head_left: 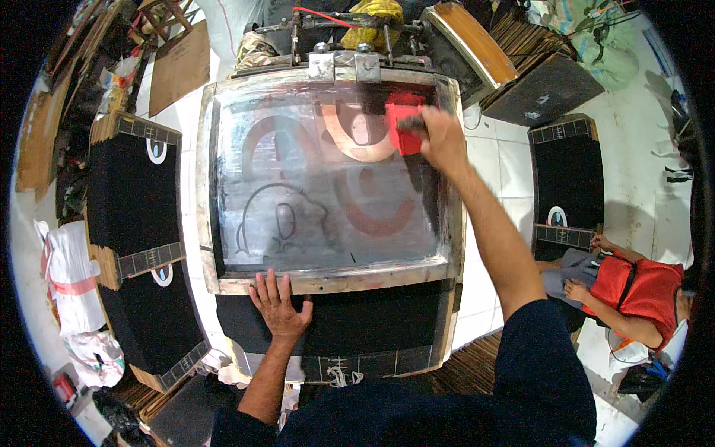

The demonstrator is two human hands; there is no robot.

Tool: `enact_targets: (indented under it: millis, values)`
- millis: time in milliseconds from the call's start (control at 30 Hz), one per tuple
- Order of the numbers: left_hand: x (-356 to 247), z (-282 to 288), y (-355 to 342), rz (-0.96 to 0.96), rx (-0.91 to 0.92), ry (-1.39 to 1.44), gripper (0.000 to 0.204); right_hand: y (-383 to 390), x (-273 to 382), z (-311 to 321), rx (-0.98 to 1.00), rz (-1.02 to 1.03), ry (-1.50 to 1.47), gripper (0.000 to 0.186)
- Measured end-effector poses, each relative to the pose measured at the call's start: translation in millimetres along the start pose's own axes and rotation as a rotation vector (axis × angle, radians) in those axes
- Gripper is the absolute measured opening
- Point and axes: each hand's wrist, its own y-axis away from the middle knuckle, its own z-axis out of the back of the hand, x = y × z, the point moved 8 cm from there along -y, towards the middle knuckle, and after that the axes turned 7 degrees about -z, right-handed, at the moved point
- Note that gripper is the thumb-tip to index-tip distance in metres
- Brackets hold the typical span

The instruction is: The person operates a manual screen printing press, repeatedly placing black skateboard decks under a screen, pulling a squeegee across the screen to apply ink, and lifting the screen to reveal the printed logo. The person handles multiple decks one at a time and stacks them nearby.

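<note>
A screen-printing frame (210, 186) with a wooden rim lies in front of me, hinged at its far edge by metal clamps (322, 65). Its grey mesh (275, 167) carries curved shapes and a rounded outline drawing. At the far right of the mesh, my right hand (442, 138) is closed on the dark handle of a red, ink-smeared squeegee (406, 134). Red ink (406, 98) lies just beyond it. My left hand (281, 307) rests with fingers spread on the near wooden bar. Black fabric (357, 320) on a board shows below the frame.
Boards covered in black fabric stand left (134, 190) and right (570, 167), bearing small white-and-blue prints. A seated person in a red top (633, 287) is at the right. Stacked boards (532, 37) and a wooden-edged frame (473, 41) fill the far right; white cloth (71, 283) lies left.
</note>
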Motion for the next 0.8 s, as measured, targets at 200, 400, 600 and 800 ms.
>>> enact_targets:
  millis: [200, 400, 600, 800]
  values:
    - [1.3, 19.4, -24.1, -0.056, -0.024, 0.05, 0.073, 47.0, 19.6, 9.0, 0.133, -0.061, 0.017, 0.033]
    - [7.2, 43.8, -58.4, -0.169, 0.165, 0.232, 0.058, 7.5, 2.5, 10.4, 0.127, 0.003, -0.08, 0.035]
    - [-1.9, 60.0, -66.8, -0.175, 0.133, 0.248, 0.056, -16.5, -10.9, 22.2, 0.229, -0.028, -0.214, 0.032]
    - [-4.8, 61.8, -69.9, -0.164, 0.092, 0.258, 0.052, -37.3, -33.7, -7.6, 0.456, -0.084, -0.159, 0.042]
